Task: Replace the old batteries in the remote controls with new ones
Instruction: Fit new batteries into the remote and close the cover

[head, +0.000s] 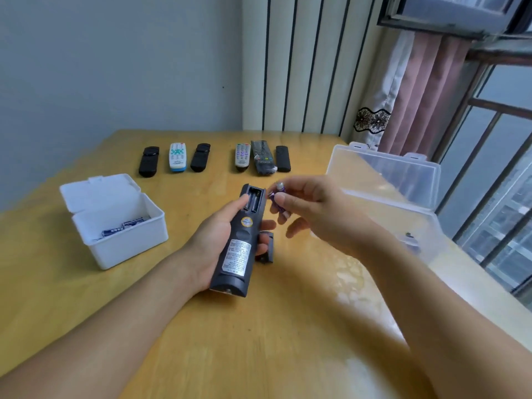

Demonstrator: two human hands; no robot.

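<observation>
Dark grey plastic was what the remote control (pixel 240 240) was made of, and it lay back side up in the left hand (pixel 218 243), above the middle of the wooden table (pixel 288 326). Its long side ran away from the person and leaned a little to the right. The battery slot (pixel 253 200) was at the far end, open, and both grooves looked bare. The left thumb rested beside the slot and the fingers curled around the body.

The right hand (pixel 311 208) pinched a purple battery (pixel 277 198) just beside the slot, with its silver tip pointing up and away.

The battery cover (pixel 266 246) lay on the table under the left fingers.

A white box (pixel 121 240) with blue batteries (pixel 123 227) sat open to the left, well apart from the hands. A clear plastic box (pixel 403 197) sat open to the right, near the table edge by the window. Six more remotes (pixel 214 158) lay in a row at the far side, all pointing away. Bare table lay between the row and the hands.
</observation>
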